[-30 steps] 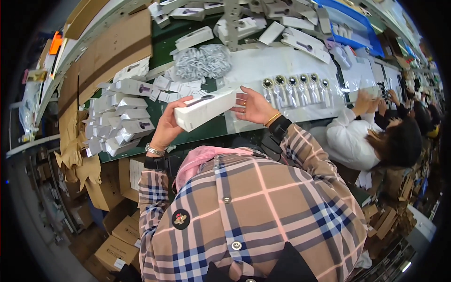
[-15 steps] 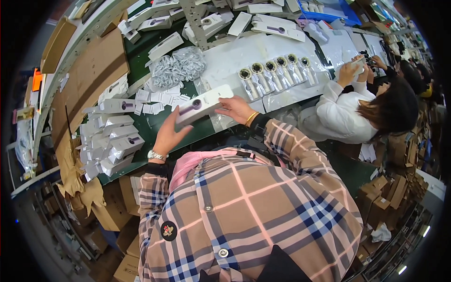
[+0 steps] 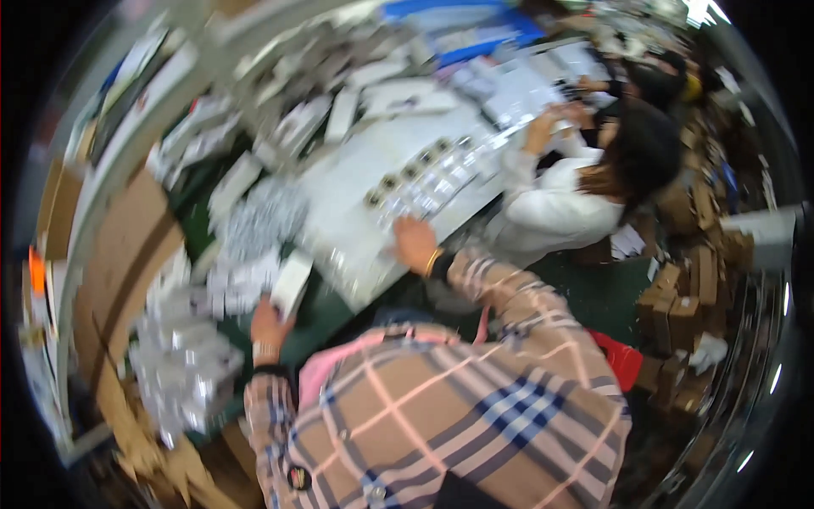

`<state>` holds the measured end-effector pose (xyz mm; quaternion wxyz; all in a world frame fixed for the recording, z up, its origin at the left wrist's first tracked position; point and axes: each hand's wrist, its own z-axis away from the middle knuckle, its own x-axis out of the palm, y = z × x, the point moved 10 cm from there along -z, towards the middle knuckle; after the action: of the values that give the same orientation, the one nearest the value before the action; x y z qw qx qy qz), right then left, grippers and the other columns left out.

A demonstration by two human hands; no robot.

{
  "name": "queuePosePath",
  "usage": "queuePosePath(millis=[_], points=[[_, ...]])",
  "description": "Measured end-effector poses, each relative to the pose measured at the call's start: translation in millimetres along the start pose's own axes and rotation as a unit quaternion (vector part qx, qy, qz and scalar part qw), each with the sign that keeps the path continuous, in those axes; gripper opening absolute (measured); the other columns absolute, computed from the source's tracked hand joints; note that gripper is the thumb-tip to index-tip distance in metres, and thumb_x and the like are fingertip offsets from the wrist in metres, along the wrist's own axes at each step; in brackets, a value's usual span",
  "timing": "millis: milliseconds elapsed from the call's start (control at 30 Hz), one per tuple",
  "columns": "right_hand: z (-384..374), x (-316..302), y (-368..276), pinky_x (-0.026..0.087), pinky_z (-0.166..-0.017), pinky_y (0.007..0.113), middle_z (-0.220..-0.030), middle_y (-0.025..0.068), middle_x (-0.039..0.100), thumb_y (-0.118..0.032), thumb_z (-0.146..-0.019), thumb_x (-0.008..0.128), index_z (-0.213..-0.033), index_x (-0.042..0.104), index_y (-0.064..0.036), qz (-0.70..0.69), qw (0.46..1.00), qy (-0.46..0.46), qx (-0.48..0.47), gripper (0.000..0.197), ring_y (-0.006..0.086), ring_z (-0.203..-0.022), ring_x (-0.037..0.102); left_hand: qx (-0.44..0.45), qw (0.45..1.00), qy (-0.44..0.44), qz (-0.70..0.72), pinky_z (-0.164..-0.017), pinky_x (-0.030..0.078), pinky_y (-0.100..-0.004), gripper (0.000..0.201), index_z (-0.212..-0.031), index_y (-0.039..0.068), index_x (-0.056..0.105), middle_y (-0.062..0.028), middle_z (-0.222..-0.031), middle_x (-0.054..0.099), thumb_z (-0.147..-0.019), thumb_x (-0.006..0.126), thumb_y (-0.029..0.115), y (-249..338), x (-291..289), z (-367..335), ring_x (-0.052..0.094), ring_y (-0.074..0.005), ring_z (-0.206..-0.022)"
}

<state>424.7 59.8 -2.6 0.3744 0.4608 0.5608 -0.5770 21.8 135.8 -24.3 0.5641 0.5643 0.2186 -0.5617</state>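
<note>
My left hand [image 3: 271,322] grips a white box [image 3: 291,282] above the left part of the table; the box's narrow side faces up. My right hand [image 3: 415,243] is at the near left end of a row of clear-wrapped white handheld devices [image 3: 421,192] with round dark and gold heads. Its fingertips reach the closest wrapped device; motion blur hides whether they grip it. Beside the left hand lie small white paper slips [image 3: 233,291] and a heap of coiled grey-white cables [image 3: 259,219].
Stacked white boxes [image 3: 182,365] stand at the left edge of the table. More white boxes [image 3: 407,97] and a blue bin [image 3: 466,30] are at the back. A co-worker in a white top [image 3: 555,199] sits at the right. Brown cartons [image 3: 674,297] are piled beyond.
My right hand has let go of the white box and moved to the wrapped devices. My left hand alone keeps the box, now turned and more to the left. The whole view has shifted.
</note>
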Motion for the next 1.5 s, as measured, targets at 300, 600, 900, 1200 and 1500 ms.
queuePosePath(millis=[300, 600, 900, 1200, 1500], points=[[2.1, 28.6, -10.1, 0.048, -0.087, 0.045, -0.103, 0.0147, 0.065, -0.012, -0.078, 0.065, -0.082, 0.073, -0.0059, 0.053, 0.997, -0.04, 0.045, 0.011, 0.031, -0.104, 0.063, -0.01, 0.997, -0.069, -0.043, -0.087, 0.055, -0.0526, 0.084, -0.118, 0.0, 0.049, -0.0243, -0.116, 0.062, -0.06, 0.097, 0.038, -27.4, 50.5, 3.1, 0.064, -0.0455, -0.105], [-28.3, 4.4, -57.5, 0.049, -0.086, 0.044, -0.115, 0.0068, 0.064, -0.022, -0.089, 0.061, -0.106, 0.064, -0.0177, 0.088, 0.965, 0.163, -0.185, 0.018, 0.0266, -0.111, 0.061, -0.06, 0.994, -0.089, -0.034, -0.09, 0.055, -0.0502, 0.086, -0.122, 0.002, 0.049, -0.0218, -0.12, 0.062, -0.057, 0.099, 0.028, -40.5, 47.3, 30.6, 0.065, -0.0439, -0.108], [-109.3, 48.9, -31.0, 0.051, -0.095, 0.053, -0.157, 0.0025, 0.047, -0.018, -0.096, 0.054, -0.13, 0.063, -0.0191, 0.23, 0.923, -0.082, -0.297, 0.036, 0.0297, -0.15, 0.037, -0.099, 0.994, -0.023, 0.026, -0.095, 0.046, -0.0682, 0.082, -0.131, 0.013, 0.051, -0.0138, -0.126, 0.067, -0.064, 0.095, 0.03, -35.4, 40.0, 32.1, 0.062, -0.0395, -0.121], [-97.0, 22.2, -74.7, 0.051, -0.097, 0.052, -0.138, 0.007, 0.058, -0.014, -0.085, 0.069, -0.134, 0.058, -0.0181, 0.13, 0.904, -0.163, -0.373, 0.051, 0.0309, -0.137, 0.05, -0.147, 0.985, 0.006, 0.086, -0.093, 0.052, -0.0522, 0.083, -0.131, 0.01, 0.052, -0.0154, -0.121, 0.067, -0.063, 0.096, 0.03, -34.9, 23.4, 67.1, 0.064, -0.039, -0.113], [-61.7, 38.3, -162.8, 0.048, -0.104, 0.042, -0.126, 0.0129, 0.061, -0.015, -0.072, 0.081, -0.135, 0.058, -0.0086, -0.163, 0.89, -0.228, -0.36, 0.067, 0.0368, -0.118, 0.056, -0.088, 0.993, -0.059, 0.056, -0.098, 0.053, -0.0459, 0.086, -0.135, 0.009, 0.054, -0.0172, -0.127, 0.065, -0.064, 0.095, 0.036, 4.9, 1.5, 56.4, 0.063, -0.0374, -0.117]])
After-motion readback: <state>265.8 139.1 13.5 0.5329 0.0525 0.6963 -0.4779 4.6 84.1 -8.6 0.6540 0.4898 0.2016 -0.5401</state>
